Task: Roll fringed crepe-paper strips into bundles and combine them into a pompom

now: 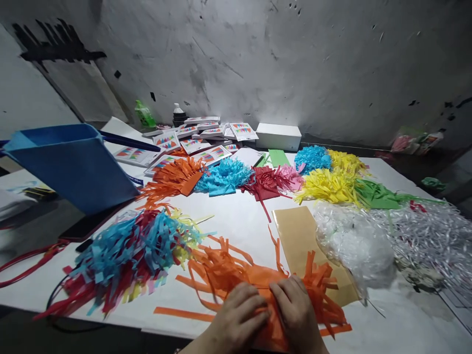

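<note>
White table (pixel 239 223) is standing before scuffed grey wall (pixel 295 64), shaggy paper bunches (pixel 328 188) and crinkly clear plastic (pixel 357 248) lying around, left hand (pixel 241 314) and right hand (pixel 295 309) pressing, close together, on fringed orange paper (pixel 260 276) at near edge, can't tell if pinching.

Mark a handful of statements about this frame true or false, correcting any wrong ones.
1. The left hand and right hand touch orange fringed paper. True.
2. The white box is left of the printed packets. False: the white box is right of the printed packets.
3. Clear plastic overlaps the brown sheet in this view. True.
4. The blue container is at the picture's right. False: the blue container is at the left.
</note>
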### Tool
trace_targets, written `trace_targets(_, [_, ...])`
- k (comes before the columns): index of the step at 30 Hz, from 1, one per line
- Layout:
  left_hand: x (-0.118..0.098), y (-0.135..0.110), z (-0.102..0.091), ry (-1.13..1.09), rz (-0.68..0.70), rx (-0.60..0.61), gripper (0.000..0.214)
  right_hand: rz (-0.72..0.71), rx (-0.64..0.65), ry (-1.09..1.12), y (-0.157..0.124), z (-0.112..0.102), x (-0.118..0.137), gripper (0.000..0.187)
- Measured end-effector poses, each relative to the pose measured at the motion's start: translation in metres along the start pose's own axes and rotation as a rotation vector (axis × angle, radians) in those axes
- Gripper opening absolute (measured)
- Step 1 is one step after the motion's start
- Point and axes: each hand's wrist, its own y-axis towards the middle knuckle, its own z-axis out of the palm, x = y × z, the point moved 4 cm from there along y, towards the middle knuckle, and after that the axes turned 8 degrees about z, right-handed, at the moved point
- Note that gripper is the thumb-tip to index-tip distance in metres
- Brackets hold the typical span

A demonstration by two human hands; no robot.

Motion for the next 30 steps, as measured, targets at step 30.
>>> trace_targets(30, [-0.045,0.111,0.046,-1.556,-0.815,0.155,0.046,-0.03,-0.337,-0.049,-0.009,-0.143,-0.02,0.015])
